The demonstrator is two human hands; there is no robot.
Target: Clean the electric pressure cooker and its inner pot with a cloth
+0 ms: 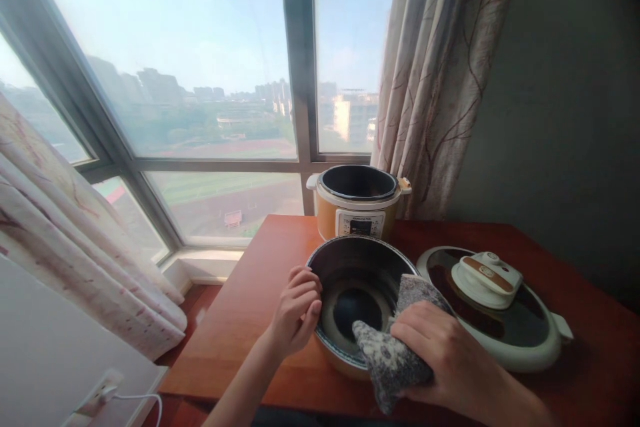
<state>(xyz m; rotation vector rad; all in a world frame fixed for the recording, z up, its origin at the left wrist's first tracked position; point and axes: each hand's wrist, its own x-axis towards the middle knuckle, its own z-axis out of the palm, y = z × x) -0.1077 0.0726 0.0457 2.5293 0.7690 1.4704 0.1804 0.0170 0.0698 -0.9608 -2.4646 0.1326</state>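
Observation:
A dark-lined inner pot (330,320) tilts toward me at the front of the table. My left hand (295,310) is closed on its left rim, fingers curled over the edge. My right hand (440,350) grips a grey-and-white patterned cloth (390,360) at the pot's right side. The cloth is bunched and drapes across the rim, covering part of it. Behind the pot stands a yellow and white electric pressure cooker (327,213) with no lid on, its control panel facing me. On the right lies its round lid (525,347), handle side up.
The reddish-brown table (255,293) stands by large windows (210,53). Curtains (435,67) hang on both sides. A white plug with a cord (107,395) sits in a wall socket at lower left.

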